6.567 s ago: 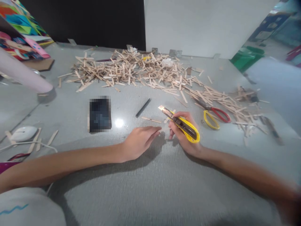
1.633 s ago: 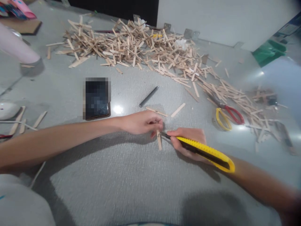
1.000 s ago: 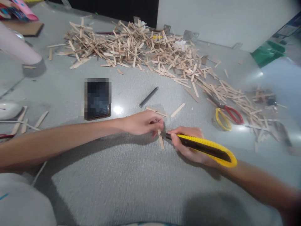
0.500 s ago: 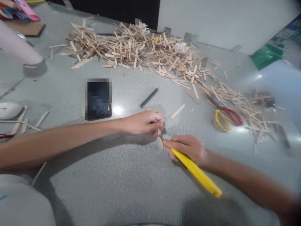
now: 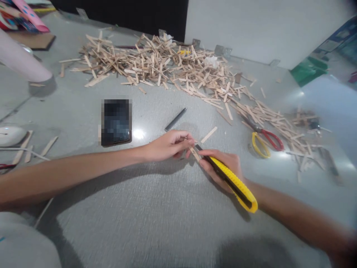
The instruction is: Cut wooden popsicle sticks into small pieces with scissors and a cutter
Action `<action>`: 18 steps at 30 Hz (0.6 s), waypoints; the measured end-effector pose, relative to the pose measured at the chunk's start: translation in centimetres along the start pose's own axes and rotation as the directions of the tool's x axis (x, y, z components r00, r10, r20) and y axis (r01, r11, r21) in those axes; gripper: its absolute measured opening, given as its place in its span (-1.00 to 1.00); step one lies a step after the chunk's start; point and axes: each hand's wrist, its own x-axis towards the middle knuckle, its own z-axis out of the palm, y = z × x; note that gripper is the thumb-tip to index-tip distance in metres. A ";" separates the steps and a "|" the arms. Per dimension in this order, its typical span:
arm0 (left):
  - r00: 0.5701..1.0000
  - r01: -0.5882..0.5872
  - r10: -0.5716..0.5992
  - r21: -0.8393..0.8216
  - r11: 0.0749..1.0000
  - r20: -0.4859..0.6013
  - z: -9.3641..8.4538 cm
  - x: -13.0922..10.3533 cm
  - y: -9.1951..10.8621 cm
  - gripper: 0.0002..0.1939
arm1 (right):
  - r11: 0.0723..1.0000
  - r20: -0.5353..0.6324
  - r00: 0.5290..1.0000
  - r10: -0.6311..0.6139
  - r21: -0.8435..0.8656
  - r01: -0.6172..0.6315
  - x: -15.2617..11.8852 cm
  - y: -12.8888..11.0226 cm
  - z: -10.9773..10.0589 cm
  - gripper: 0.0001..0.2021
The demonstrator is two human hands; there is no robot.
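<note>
Between thumb and fingers, my left hand [image 5: 175,144] pinches a short wooden stick [image 5: 195,153] near the middle of the grey table. My right hand [image 5: 223,165] is wrapped round a yellow and black utility knife [image 5: 237,185]. The knife's tip lies against or very close to the stick; exact contact is too small to tell. A loose stick [image 5: 209,134] lies just beyond the hands. Past my left hand is a dark pen [image 5: 175,119].
A big heap of wooden sticks [image 5: 156,63] runs across the back and down the right side. Scissors [image 5: 261,143] with yellow and red handles lie at right. A pixelated dark phone [image 5: 116,123] and a white mouse [image 5: 12,136] are on the left.
My right hand has moved up and left and turned the knife, so its black side now shows. The held stick has tilted towards the right hand.
</note>
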 end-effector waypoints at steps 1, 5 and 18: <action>1.000 -0.014 0.013 -0.025 1.000 -0.024 0.3 0.0 0.0 -0.65 | 0.998 -0.002 0.999 0.042 0.042 -0.042 0.0 0.1 0.0 -0.88; 0.999 -0.021 0.015 -0.182 0.983 -0.032 1.2 -0.2 -0.3 -0.59 | 0.920 -0.018 0.965 0.263 0.307 -0.245 -0.4 0.2 0.5 -0.86; 0.993 0.019 -0.043 -0.214 0.977 -0.108 3.7 -1.4 0.1 -0.79 | 0.973 -0.102 0.984 0.148 0.194 -0.127 -0.2 0.0 1.0 -0.88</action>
